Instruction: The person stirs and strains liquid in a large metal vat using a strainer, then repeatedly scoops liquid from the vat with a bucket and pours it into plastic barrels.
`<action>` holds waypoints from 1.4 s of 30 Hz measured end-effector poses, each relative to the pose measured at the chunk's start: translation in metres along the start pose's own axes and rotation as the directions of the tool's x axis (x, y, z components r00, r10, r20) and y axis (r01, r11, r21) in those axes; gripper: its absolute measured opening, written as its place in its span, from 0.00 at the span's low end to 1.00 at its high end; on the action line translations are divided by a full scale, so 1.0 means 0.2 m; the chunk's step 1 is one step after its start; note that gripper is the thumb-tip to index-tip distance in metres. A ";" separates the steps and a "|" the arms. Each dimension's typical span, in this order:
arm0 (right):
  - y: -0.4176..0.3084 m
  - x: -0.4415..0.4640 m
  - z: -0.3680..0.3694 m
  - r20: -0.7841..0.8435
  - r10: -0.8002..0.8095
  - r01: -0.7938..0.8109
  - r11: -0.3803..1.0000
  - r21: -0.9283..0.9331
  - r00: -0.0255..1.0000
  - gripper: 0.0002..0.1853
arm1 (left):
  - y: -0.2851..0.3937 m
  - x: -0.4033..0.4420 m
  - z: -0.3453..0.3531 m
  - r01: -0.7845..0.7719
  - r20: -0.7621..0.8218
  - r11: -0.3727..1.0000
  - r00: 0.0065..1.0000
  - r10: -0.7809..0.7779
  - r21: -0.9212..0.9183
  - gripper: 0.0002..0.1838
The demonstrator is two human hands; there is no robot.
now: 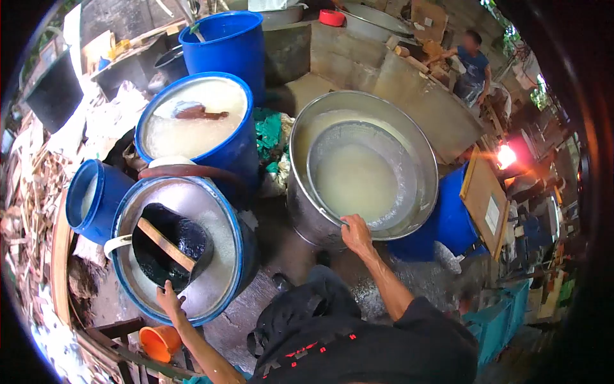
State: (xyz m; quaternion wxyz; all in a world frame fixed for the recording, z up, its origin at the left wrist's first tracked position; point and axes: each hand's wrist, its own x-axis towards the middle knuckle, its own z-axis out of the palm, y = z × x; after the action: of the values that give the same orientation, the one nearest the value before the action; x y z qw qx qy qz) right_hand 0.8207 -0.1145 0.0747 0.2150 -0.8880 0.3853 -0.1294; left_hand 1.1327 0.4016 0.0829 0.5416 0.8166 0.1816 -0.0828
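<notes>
My left hand (171, 301) is closed on the near rim of a black bucket (157, 253), which has a wooden bar (165, 243) fixed across its mouth. This bucket sits tilted in a blue drum (238, 256) filled with whitish, frothy liquid. To the right, the fingers of my right hand (356, 233) curl over the near rim of a large metal pot (310, 214). Inside that pot is a round grey inner vessel or sieve (401, 192) with cloudy, pale liquid (355, 176). How deep the bucket reaches into the drum is hidden.
Behind stand a second blue drum (240, 144) of pale liquid and a taller blue drum (233, 54). A small blue container (86, 195) is at the left. An orange bucket (160, 344) lies low in front. Another person (472, 70) is at the back right.
</notes>
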 end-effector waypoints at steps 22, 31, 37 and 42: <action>-1.28 0.04 -0.02 -0.025 -0.658 0.539 0.594 0.597 0.752 0.11 | -0.03 -0.10 0.05 -0.335 -0.106 0.939 0.939 0.326 -0.083 0.11; -1.83 -0.10 0.48 0.036 -0.783 0.591 0.498 0.635 0.621 0.31 | 0.14 -0.39 0.13 -0.396 -0.341 0.874 0.810 0.478 0.283 0.23; -1.90 -0.05 0.56 0.446 -0.624 0.132 0.662 0.738 0.641 0.46 | 0.39 -0.55 0.15 -0.502 -0.391 0.647 0.526 0.755 0.574 0.23; -1.91 0.09 0.35 0.155 -0.684 0.008 0.229 0.973 0.713 0.36 | 0.60 -0.65 0.13 -0.633 -0.317 0.670 0.590 0.742 0.388 0.25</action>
State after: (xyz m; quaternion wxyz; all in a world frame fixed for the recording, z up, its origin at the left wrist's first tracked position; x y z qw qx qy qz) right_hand 1.1019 0.1252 0.1982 0.7482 -0.6515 -0.0690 -0.1047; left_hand 1.0613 0.3088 0.2178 0.3731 0.8753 -0.0416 0.3050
